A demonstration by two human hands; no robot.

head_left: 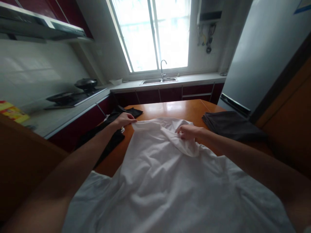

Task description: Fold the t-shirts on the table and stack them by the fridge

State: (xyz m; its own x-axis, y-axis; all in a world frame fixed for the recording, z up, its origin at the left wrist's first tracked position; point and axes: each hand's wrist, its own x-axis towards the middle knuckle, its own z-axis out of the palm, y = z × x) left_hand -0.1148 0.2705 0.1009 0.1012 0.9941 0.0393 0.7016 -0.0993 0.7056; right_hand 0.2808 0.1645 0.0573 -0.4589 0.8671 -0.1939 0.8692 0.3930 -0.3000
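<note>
Centrally, a white cloth (155, 174) is draped over the table (191, 108), its far edge pinched by the left hand (123, 119) at eleven o'clock and a fold gripped by the right hand (190, 131) at one; creases could be caused by uneven pulling

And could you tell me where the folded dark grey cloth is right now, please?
In the head view, the folded dark grey cloth lies on the right side of the table, near the fridge.
</note>
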